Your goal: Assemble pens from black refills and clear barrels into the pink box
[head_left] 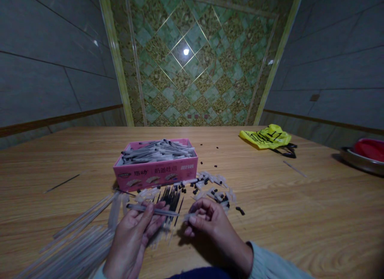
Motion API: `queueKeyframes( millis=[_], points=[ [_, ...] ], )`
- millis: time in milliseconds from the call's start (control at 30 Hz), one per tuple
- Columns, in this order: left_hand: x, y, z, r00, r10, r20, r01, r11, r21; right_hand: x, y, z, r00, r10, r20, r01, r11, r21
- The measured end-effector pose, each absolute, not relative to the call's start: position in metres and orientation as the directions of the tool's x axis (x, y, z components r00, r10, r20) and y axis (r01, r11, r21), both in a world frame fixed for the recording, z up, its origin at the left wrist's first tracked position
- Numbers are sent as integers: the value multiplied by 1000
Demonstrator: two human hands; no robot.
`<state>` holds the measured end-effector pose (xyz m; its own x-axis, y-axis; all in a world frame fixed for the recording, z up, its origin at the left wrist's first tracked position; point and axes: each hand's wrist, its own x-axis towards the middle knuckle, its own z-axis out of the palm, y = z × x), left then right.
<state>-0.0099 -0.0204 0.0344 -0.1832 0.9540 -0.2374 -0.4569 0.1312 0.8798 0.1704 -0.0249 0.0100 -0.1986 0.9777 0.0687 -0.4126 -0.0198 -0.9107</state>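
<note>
Between the thumb and fingers of my left hand (136, 227) lies a translucent pen (150, 209) with a dark plug at its left end, its tip toward the right. My right hand (210, 223) pinches a small translucent pen cap (189, 216) just short of that tip, with a narrow gap between them. Behind my left fingers several dark pen refills (171, 197) lie in a bunch on the table. Loose clear caps (231, 195) and small black plugs (241, 211) are scattered beyond my right hand.
A pink box (156, 175) full of pens stands behind my hands. Long clear tubes (81, 251) lie at the left front of the wooden table (285, 223). A yellow plastic bag (267, 137), glasses (286, 151) and a metal bowl (360, 161) holding something red are at right.
</note>
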Motion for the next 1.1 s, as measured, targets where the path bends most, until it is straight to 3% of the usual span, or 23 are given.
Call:
queueKeyframes(
  millis=[333,467,533,633,733,833,933,1100],
  points=[
    [-5,-24,31,-123,955,-270,-464,185,866,167,-24,0,-159,984,80,-318,25,-948],
    [-3,-24,27,-113,948,-298,-470,213,856,170,-28,2,-109,976,190,-15,190,-982],
    [-2,-24,25,-117,943,-313,-472,224,853,173,-31,6,-110,938,328,241,346,-907],
    [-1,-24,25,-121,935,-333,-469,242,849,179,-34,10,-214,834,509,509,540,-670],
    [-1,-23,26,-114,934,-338,-468,250,848,182,-34,10,-318,759,568,577,630,-520],
    [-2,-22,25,-104,933,-346,-486,256,836,181,-34,10,-345,719,603,582,668,-463],
    [-2,-23,22,-92,930,-355,-513,261,817,178,-36,10,-291,743,602,542,647,-537],
    [-2,-27,24,-69,945,-318,-506,242,828,171,-36,8,-138,895,424,341,445,-828]
  ],
)
